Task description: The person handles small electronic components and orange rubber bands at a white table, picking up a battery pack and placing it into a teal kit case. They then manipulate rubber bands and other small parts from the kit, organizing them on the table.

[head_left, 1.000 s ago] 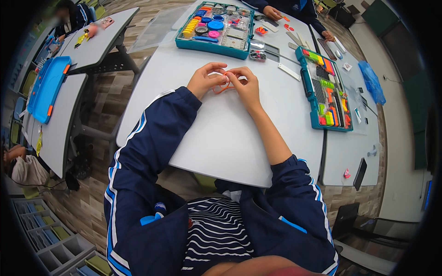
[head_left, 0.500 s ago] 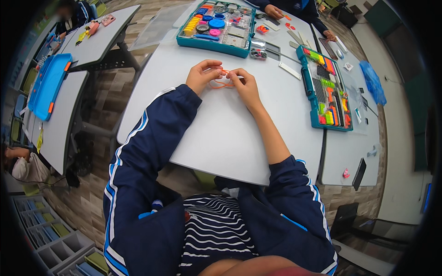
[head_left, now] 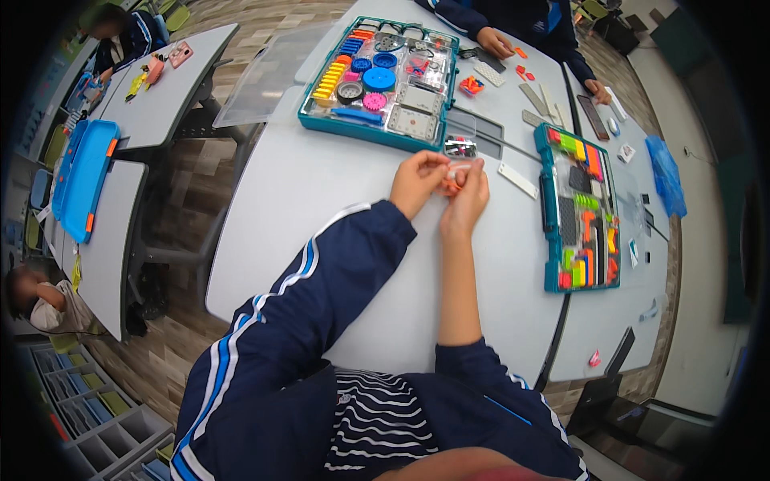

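Above the white table [head_left: 385, 297], my two hands meet close to a small clear parts box [head_left: 460, 147]. An orange cord [head_left: 455, 183] is bunched between them, partly hidden by the fingers. My right hand [head_left: 467, 200] curls round it with the thumb up. The fingers of my left hand [head_left: 417, 186] are pinched together at the cord's left side. Just beyond lies a teal case [head_left: 365, 131] of building parts, with blue wheels, pink gears and yellow pieces in it.
A second teal case [head_left: 551, 212] with coloured blocks stands to the right, a white strip [head_left: 518, 181] beside it. Across the table are another person's hands [head_left: 496, 43], grey strips and a dark phone [head_left: 593, 118]. At left, a blue tray [head_left: 84, 180] lies on another table.
My hands have moved right, close to the small clear box. The orange cord, earlier a loose loop hanging between them, is now bunched in the fingers. The view has shifted too.
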The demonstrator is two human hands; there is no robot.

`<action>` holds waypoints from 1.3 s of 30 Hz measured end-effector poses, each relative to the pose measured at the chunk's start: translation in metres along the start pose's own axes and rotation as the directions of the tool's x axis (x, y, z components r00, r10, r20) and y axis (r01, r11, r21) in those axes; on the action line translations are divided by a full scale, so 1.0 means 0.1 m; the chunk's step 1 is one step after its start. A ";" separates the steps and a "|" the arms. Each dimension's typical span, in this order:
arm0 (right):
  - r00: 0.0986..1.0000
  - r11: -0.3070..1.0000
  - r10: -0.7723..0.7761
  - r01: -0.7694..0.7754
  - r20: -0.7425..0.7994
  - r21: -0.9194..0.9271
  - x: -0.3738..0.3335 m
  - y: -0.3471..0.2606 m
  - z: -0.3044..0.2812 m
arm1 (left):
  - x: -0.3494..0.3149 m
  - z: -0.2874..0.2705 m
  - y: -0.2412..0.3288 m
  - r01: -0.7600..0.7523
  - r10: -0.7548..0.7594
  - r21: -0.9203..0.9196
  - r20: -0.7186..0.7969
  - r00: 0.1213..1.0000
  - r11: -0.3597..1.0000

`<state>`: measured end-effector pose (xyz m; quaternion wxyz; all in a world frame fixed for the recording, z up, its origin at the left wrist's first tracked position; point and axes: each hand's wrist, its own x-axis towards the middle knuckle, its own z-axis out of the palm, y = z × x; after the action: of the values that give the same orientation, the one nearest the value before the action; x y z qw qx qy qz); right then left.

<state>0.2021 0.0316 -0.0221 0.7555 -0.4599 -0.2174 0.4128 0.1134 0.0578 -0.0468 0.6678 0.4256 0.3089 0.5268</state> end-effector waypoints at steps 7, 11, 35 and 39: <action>0.993 0.966 0.078 -0.054 0.085 -0.254 -0.18 -0.15 -0.02 | -0.28 0.00 0.13 0.122 -0.127 0.221 0.006 0.992 0.968; 0.994 0.974 0.092 -0.077 0.059 -0.215 -0.22 -0.19 -0.01 | -0.30 0.05 0.23 0.106 -0.104 0.285 -0.022 0.994 0.953; 0.984 0.924 -0.134 0.168 0.121 -0.343 -0.12 -0.18 -0.18 | -0.34 -0.01 0.36 0.321 -0.326 0.193 -0.009 0.945 0.927; 0.972 0.869 -0.204 0.235 0.117 -0.436 -0.05 -0.20 -0.24 | -0.32 -0.04 0.33 0.290 -0.294 0.167 -0.002 0.956 0.942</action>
<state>0.2244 0.0105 -0.0154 0.6639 -0.5790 -0.3825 0.2787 0.0871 0.0309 -0.0205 0.7042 0.4351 0.4037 0.3897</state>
